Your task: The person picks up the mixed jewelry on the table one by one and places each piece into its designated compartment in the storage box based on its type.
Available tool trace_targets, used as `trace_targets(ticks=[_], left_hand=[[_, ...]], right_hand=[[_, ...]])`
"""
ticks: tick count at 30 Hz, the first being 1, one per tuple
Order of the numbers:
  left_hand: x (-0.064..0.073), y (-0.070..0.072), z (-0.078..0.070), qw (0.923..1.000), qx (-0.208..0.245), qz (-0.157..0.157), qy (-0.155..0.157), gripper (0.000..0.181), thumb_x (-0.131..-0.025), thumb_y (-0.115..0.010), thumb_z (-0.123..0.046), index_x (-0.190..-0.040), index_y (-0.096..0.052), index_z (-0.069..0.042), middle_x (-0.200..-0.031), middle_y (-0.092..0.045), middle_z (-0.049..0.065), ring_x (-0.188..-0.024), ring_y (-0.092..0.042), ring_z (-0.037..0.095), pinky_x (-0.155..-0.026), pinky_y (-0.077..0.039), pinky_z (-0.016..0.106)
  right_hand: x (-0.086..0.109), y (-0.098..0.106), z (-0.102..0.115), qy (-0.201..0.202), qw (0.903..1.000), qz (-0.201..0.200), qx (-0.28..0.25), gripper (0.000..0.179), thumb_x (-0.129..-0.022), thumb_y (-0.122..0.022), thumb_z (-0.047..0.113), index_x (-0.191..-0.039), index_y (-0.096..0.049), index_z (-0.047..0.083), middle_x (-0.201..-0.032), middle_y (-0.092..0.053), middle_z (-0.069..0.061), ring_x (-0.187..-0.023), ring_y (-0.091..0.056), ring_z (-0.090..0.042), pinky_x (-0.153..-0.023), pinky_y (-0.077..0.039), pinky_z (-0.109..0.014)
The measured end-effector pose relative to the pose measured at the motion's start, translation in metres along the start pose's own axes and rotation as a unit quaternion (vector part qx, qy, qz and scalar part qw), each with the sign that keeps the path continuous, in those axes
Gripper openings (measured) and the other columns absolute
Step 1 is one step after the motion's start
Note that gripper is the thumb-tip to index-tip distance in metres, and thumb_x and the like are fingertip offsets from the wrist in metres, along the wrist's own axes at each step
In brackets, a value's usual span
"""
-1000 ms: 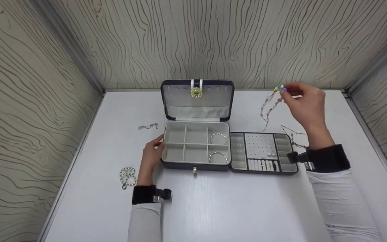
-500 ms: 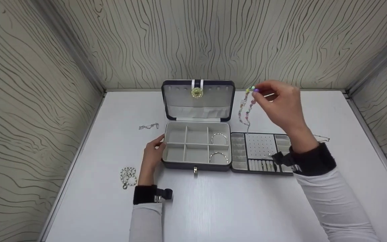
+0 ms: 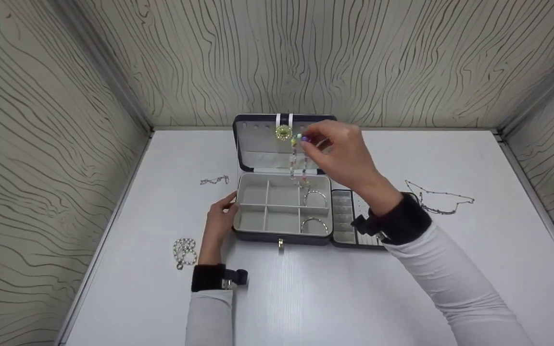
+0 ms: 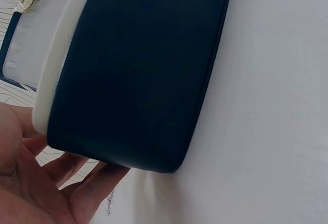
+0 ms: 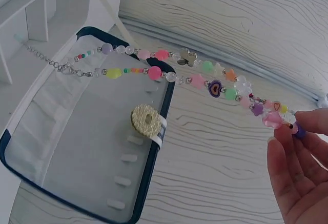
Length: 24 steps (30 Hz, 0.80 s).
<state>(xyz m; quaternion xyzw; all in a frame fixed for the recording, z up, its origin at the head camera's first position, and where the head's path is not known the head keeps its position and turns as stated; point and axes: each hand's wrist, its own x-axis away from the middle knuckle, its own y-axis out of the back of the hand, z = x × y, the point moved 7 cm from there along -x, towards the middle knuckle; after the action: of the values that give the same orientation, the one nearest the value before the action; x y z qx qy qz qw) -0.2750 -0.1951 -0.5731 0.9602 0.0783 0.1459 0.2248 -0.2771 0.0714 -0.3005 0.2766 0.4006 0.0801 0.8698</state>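
My right hand (image 3: pixel 342 149) pinches a colourful beaded necklace (image 5: pixel 215 88) by a purple bead at one end. In the right wrist view its pastel beads, charms and chain-ended clasp hang in a long loop before the lid. The head view shows the necklace over the rear right compartment of the navy jewellery box (image 3: pixel 258 235), whose lid (image 3: pixel 262 144) stands raised. A round gold clasp (image 3: pixel 284 132) sits on the lid's strap. My left hand (image 3: pixel 220 218) rests against the box's left end, fingers touching its side wall. Two bracelets (image 3: pixel 314 218) lie in the right compartments.
A compartment tray (image 3: pixel 343 216) lies right of the box, partly hidden by my right arm. Farther right lies a thin chain necklace (image 3: pixel 443 194). A silver chain (image 3: pixel 214 180) and a pearl necklace (image 3: pixel 184 251) lie at the left. A patterned wall (image 3: pixel 378 62) stands behind.
My right hand has carried the beaded necklace left, from beyond the tray to in front of the raised lid. My left hand has stayed at the box's side.
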Motion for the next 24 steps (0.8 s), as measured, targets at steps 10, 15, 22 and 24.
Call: trace_targets(ticks=[10, 15, 22, 24], left_hand=[[0.002, 0.001, -0.002, 0.9997, 0.015, 0.000, -0.018, 0.041, -0.099, -0.055, -0.018, -0.140, -0.056, -0.014, -0.118, -0.063, 0.016, -0.096, -0.059, 0.026, -0.076, -0.050, 0.036], [0.002, 0.000, -0.001, 0.9997, 0.017, 0.003, -0.017, 0.041, -0.099, -0.055, -0.018, -0.140, -0.055, -0.014, -0.120, -0.063, 0.016, -0.097, -0.059, 0.025, -0.075, -0.051, 0.034], [0.000, 0.001, 0.000, 0.9999, 0.013, 0.003, -0.011, 0.041, -0.099, -0.055, -0.018, -0.140, -0.056, -0.016, -0.119, -0.063, 0.016, -0.094, -0.060, 0.025, -0.074, -0.052, 0.035], [0.000, 0.001, 0.000, 0.9999, 0.013, 0.003, -0.010, 0.041, -0.099, -0.055, -0.018, -0.140, -0.056, -0.016, -0.119, -0.063, 0.015, -0.094, -0.060, 0.025, -0.075, -0.051, 0.035]], right_hand=[[-0.008, -0.052, -0.010, -0.005, 0.9988, 0.049, 0.009, 0.006, -0.088, -0.068, -0.001, -0.094, -0.070, -0.001, -0.087, -0.069, -0.006, -0.072, -0.066, -0.012, -0.064, -0.053, -0.019], [0.005, -0.077, -0.034, -0.042, 0.9954, 0.084, 0.016, 0.005, -0.087, -0.067, -0.002, -0.090, -0.069, 0.001, -0.086, -0.069, -0.007, -0.072, -0.066, -0.014, -0.065, -0.054, -0.021], [0.030, -0.102, -0.075, -0.128, 0.9813, 0.136, 0.047, 0.008, -0.088, -0.067, 0.001, -0.095, -0.072, 0.003, -0.089, -0.071, -0.007, -0.077, -0.067, -0.016, -0.068, -0.055, -0.027], [0.037, -0.109, -0.087, -0.150, 0.9769, 0.146, 0.042, 0.008, -0.088, -0.067, 0.001, -0.095, -0.072, 0.002, -0.089, -0.071, -0.008, -0.078, -0.068, -0.017, -0.068, -0.056, -0.026]])
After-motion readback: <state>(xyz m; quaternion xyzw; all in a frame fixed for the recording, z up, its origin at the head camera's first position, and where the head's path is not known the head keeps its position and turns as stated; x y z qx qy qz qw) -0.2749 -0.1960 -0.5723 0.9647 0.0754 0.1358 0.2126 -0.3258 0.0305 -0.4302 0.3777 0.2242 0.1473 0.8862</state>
